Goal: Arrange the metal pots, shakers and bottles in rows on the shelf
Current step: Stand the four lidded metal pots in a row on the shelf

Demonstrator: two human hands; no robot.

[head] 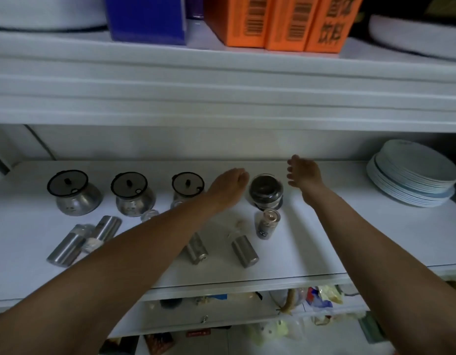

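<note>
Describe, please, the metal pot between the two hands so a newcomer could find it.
On the white middle shelf, four metal pots stand in a back row. It is the rightmost pot, nearest the stack of plates; only its top looks wholly dark.

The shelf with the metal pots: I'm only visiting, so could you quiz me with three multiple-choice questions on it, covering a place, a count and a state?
1. Where is the stack of plates? A: right end of the middle shelf. B: upper shelf. C: bottom shelf.
2. How many orange boxes stand on the upper shelf? A: one. B: three. C: five.
3. What is the right hand doing? A: gripping a shaker. B: holding nothing. C: resting on the plates.
Answers: 1 A, the plates sit right of the pots; 2 B, three stand side by side; 3 B, its fingers are loose, clear of the dark-topped pot.
</note>
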